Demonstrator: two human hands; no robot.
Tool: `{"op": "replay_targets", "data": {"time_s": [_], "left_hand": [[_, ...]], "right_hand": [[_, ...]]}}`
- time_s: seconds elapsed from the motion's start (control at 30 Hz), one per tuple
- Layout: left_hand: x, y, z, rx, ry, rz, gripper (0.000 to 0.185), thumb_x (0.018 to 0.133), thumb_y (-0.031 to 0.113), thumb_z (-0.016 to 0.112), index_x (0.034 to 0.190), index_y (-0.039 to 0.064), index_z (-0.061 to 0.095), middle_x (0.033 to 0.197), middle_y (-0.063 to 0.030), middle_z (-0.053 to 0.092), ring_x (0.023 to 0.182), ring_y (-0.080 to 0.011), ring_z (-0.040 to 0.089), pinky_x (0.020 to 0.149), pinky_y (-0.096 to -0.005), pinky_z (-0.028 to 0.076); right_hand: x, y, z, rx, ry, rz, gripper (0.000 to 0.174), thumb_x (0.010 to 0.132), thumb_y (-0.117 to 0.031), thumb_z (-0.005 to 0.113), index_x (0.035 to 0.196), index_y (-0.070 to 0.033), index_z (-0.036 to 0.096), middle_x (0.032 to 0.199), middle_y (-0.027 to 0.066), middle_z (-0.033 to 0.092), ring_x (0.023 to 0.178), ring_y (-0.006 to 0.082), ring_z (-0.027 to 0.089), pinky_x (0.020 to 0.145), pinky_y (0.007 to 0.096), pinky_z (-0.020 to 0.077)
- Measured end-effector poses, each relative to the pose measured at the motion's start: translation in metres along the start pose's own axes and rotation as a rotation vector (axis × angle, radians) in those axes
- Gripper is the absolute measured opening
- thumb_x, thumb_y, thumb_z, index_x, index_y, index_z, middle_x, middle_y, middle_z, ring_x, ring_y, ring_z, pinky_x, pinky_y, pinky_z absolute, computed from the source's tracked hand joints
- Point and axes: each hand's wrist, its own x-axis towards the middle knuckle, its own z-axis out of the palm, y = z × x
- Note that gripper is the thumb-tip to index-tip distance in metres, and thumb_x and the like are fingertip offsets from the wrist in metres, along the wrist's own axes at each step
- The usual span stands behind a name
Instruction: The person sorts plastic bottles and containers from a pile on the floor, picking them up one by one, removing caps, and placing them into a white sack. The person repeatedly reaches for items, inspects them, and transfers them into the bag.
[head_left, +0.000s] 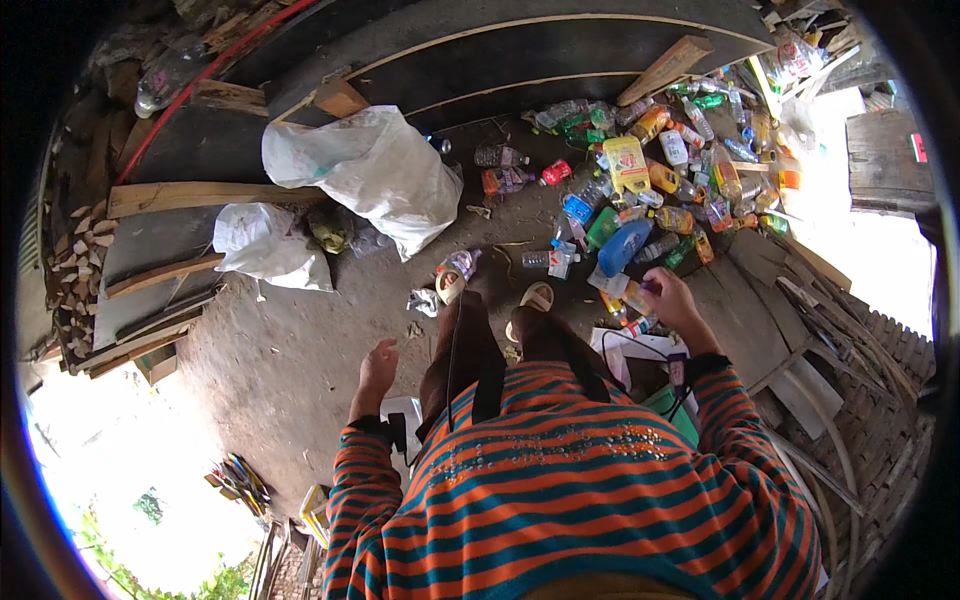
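My right hand (670, 297) is at the near edge of a pile of used plastic bottles, its fingers closed on a bottle with a purple cap (650, 286); most of that bottle is hard to make out. A blue plastic bottle (625, 247) lies just beyond it, and a yellow jug (627, 165) rests farther up the pile. My left hand (379, 367) hangs over the dirt floor with loosely curled fingers and nothing in it. A large white woven sack (382, 176) and a smaller white bag (270, 247) lie ahead on the left.
Dark boards with wooden battens (525, 49) stand behind the pile. Planks and sticks (840, 330) lean at the right. A crumpled silvery wrapper (424, 302) and a clear bottle (460, 262) lie by my feet. A green container (675, 412) sits beside my right side. Stacked firewood (82, 277) is at far left.
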Motion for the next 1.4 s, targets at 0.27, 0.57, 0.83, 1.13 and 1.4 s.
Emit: {"op": "replay_targets", "data": {"time_s": [0.27,0.57,0.83,1.13,1.4], "left_hand": [[0.046,0.034,0.026,0.173,-0.012,0.053,0.034,0.09,0.029,0.055,0.12,0.014,0.064,0.098,-0.0176,0.07,0.095,-0.036,0.067,0.084,-0.0434,0.053],[0.15,0.013,0.102,0.318,-0.044,0.006,0.037,0.088,0.028,0.05,0.119,0.013,0.064,0.11,-0.0171,0.067,0.097,-0.0352,0.067,0.084,-0.0462,0.053],[0.288,-0.088,0.237,0.007,-0.095,-0.254,0.045,0.085,0.037,0.057,0.123,0.013,0.062,0.117,-0.0214,0.065,0.111,-0.0403,0.06,0.097,-0.0487,0.046],[0.452,-0.219,0.354,-0.352,0.174,-0.421,0.061,0.07,0.041,0.079,0.11,-0.002,0.065,0.098,-0.0213,0.07,0.094,-0.0373,0.067,0.081,-0.043,0.053],[0.462,-0.214,0.394,-0.376,0.189,-0.545,0.042,0.075,0.035,0.071,0.093,-0.003,0.066,0.094,-0.0233,0.07,0.097,-0.0399,0.067,0.084,-0.0463,0.052]], "right_hand": [[-0.073,0.068,0.049,-0.025,-0.125,0.222,0.03,0.078,-0.023,0.074,0.098,-0.003,0.064,0.084,0.0145,0.067,0.079,0.0295,0.067,0.071,0.0413,0.0523],[-0.138,0.157,0.11,0.035,-0.201,0.461,0.024,0.078,-0.024,0.074,0.087,-0.005,0.063,0.082,0.0142,0.067,0.077,0.0319,0.065,0.07,0.0416,0.0518],[-0.171,0.205,0.134,-0.172,-0.41,0.936,0.034,0.079,-0.022,0.071,0.101,0.002,0.062,0.081,0.0153,0.069,0.069,0.0256,0.069,0.063,0.0401,0.0551],[-0.132,0.202,0.152,0.013,-0.222,1.178,0.038,0.088,-0.018,0.068,0.116,0.004,0.054,0.085,0.0144,0.068,0.065,0.0209,0.066,0.06,0.0323,0.0565],[-0.086,0.2,0.135,-0.125,-0.194,1.017,0.027,0.089,-0.009,0.068,0.111,0.001,0.055,0.078,0.0095,0.067,0.06,0.0155,0.062,0.052,0.0309,0.0507]]}}
